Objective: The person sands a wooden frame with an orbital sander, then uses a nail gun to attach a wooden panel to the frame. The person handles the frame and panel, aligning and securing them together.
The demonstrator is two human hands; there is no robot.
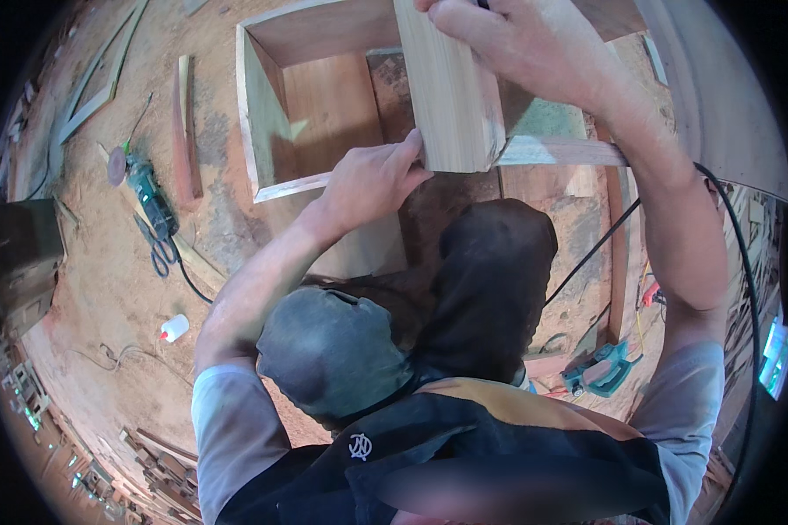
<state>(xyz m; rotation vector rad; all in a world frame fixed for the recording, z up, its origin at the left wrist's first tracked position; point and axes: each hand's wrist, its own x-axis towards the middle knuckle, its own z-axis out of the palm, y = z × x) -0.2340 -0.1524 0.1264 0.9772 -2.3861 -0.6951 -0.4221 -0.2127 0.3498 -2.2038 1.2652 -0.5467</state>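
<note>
A pale wooden board (pixel 446 96) crosses the middle of an open wooden box frame (pixel 248 114), its near end jutting past the front edge. My left hand (pixel 368 184) is closed at the board's near left edge, thumb and fingers pressed to it. Over the board's far part, my right hand (pixel 517 39) has curled fingers. A small dark bit shows at those fingers, at the top edge of the picture; what it belongs to is cut off. Inside the box, a brown panel (pixel 328 109) shows on the left.
A teal angle grinder (pixel 151 197) and a white bottle (pixel 174 328) lie on the dusty floor to the left. Wood strips (pixel 185 131) are near the grinder. At the lower right sits a teal power tool (pixel 600 371). A black cable (pixel 749 289) runs along the right.
</note>
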